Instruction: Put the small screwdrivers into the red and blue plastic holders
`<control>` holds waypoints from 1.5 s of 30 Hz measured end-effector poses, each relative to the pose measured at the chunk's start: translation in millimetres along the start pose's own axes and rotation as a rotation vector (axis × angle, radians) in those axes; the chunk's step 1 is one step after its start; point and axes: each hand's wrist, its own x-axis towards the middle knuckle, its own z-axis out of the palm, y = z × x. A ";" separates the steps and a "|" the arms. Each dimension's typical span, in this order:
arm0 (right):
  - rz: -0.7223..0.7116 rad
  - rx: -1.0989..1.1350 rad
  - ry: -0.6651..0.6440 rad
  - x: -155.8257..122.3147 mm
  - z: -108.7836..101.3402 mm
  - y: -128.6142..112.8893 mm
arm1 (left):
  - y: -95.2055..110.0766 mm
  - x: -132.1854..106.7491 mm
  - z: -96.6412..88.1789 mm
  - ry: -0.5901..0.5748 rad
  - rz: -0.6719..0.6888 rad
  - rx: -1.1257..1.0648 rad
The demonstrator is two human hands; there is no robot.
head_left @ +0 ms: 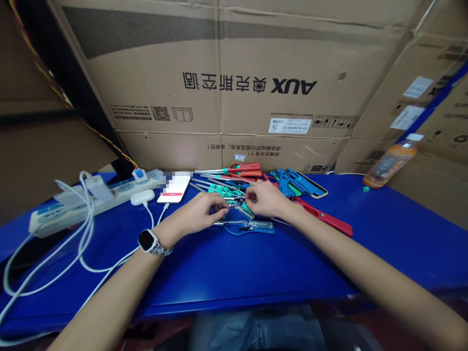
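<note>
My left hand (204, 210), with a watch on its wrist, pinches thumb and fingers at the end of a lighter inner assembly (244, 211), which has a clear tank and thin wires. Close by on the right, my right hand (266, 199) has its fingers pressed together above the tank; what they hold is hidden. Just in front of both hands lies an opened long-nosed lighter (260, 225) with a clear tank on a blue half shell. Behind them is a pile of metal lighter tubes (208, 185) with green parts. Red lighters (244, 168) lie at the back of it.
Blue handle shells (302, 183) and a red handle shell (329, 219) lie right. An orange drink bottle (391, 163) leans against cardboard (226, 107) behind the blue table (219, 273). Left are a lit phone (175, 187), a power strip (124, 190) and loose white cables (87, 229).
</note>
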 end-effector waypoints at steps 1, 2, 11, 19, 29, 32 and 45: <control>0.014 -0.015 -0.016 -1.9 -0.9 -1.0 | -0.7 0.2 0.0 -0.005 -0.001 0.006; 0.030 -0.024 -0.029 -4.1 -1.3 -1.9 | -0.8 0.5 0.6 -0.009 0.005 0.013; 0.060 -0.007 -0.033 -16.4 3.3 -2.9 | 2.1 4.4 11.2 0.017 0.052 0.073; 0.018 0.189 0.042 -19.6 9.3 2.2 | 11.1 5.0 15.9 0.159 0.112 0.047; 0.010 0.264 0.044 -20.5 8.3 -0.6 | 8.2 12.0 30.4 0.133 0.120 0.094; -0.006 0.205 0.030 -26.4 3.6 1.4 | 9.9 11.5 30.6 0.096 0.106 0.100; -0.144 0.350 0.149 -25.8 14.1 0.8 | 14.9 16.4 31.1 0.147 -0.024 -0.113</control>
